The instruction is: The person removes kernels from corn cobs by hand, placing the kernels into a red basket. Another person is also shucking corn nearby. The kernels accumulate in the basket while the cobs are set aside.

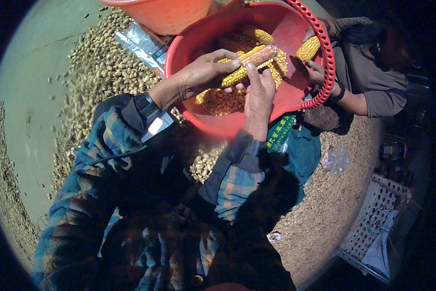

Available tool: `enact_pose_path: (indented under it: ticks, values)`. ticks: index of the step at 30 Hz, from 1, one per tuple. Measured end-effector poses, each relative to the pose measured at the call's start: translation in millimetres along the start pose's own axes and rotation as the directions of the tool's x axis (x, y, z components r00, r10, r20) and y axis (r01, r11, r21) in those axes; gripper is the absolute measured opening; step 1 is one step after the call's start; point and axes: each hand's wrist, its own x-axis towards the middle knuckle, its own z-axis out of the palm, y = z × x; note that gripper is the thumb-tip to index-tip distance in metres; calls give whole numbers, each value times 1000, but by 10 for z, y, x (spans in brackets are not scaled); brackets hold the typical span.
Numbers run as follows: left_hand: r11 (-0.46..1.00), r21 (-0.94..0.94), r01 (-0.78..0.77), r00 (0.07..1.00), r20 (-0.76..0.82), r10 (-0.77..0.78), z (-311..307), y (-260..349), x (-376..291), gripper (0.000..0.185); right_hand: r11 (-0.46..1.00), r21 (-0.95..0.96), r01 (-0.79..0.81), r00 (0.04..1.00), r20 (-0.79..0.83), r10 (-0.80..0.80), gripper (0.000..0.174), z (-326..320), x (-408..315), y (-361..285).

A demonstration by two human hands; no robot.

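Observation:
Both my hands hold one partly shelled ear of corn [260, 56] above a red plastic basket [199, 125]. Bare pinkish cob shows along its upper side, while yellow kernels remain along the lower side. My left hand [207, 71] grips the ear from the left, thumb on top. My right hand [258, 89] has its thumb pressed against the ear near the middle, its fingers curled below. Under my hands, loose kernels [221, 103] lie in the basket. More ears of corn [258, 35] rest at its far side. Part of the basket floor is hidden behind my hands.
At the right, a co-worker's hands [315, 71] hold another yellow ear [308, 49] and a dark tool at the basket's edge. An orange basket [163, 14] stands behind. Unshelled peanuts [105, 58] spread at left. A green printed bag [280, 134] and a perforated crate [370, 214] are right.

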Motion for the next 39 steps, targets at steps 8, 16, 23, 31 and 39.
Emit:
enact_pose_path:
  ticks: [8,16,23,31,39]
  values:
    - [999,-33,19,1000,-10,-20,-42,5,6,34,998,55,5,1000,-5,-5,26,-7,14,34]
    - [999,39,-5,1000,-20,6,-37,-33,5,31,1000,5,25,998,59,-25,29,-33,18,65]
    - [997,54,50,998,-44,-47,20,-37,-4,31,990,-134,33,998,-56,-41,27,-89,37,169]
    - [997,63,41,997,-70,-37,50,38,-29,30,999,12,-39,998,-39,39,24,-105,48,124]
    - [997,49,56,997,-49,-54,13,-8,-24,27,998,-54,29,999,22,-28,25,-64,28,106]
